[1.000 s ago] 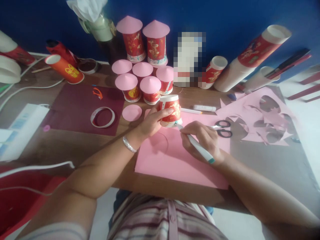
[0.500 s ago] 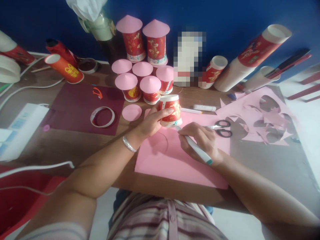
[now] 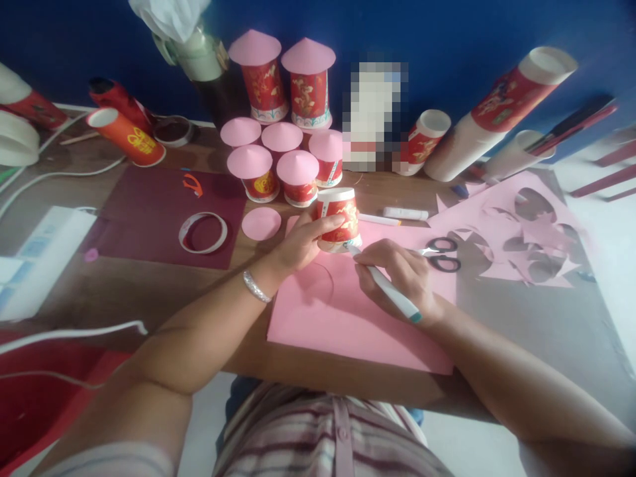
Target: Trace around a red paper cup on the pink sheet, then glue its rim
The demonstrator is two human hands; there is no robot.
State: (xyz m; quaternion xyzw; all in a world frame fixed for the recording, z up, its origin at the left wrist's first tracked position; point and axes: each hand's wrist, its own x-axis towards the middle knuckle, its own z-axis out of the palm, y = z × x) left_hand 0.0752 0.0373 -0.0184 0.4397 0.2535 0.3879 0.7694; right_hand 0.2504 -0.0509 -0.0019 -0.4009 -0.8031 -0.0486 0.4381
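Observation:
In my left hand (image 3: pixel 304 240) is a red paper cup (image 3: pixel 342 211) with gold figures, held tilted with my thumb across its side. Teal marks show on the cup's white lower band. My right hand (image 3: pixel 395 275) grips a white marker (image 3: pixel 397 299) with a teal end, its tip at that band. Below both hands lies a pink paper sheet (image 3: pixel 318 324) with a drawn circle on it. Black-handled scissors (image 3: pixel 442 255) lie just beyond my right hand, their blades partly hidden. A pink paper disc (image 3: pixel 261 224) rests left of the cup.
Several red cups with pink cone tops (image 3: pixel 297 169) stand at the back. Cut pink paper scraps (image 3: pixel 527 232) lie at right, near a tall stack of cups (image 3: pixel 501 112). A tape roll (image 3: pixel 203 232) sits on a maroon sheet (image 3: pixel 149 212) at left. A white power strip (image 3: pixel 47 258) lies farther left.
The marker's tip has shifted slightly up and left against the cup's lower band. My left hand keeps the cup in nearly the same place.

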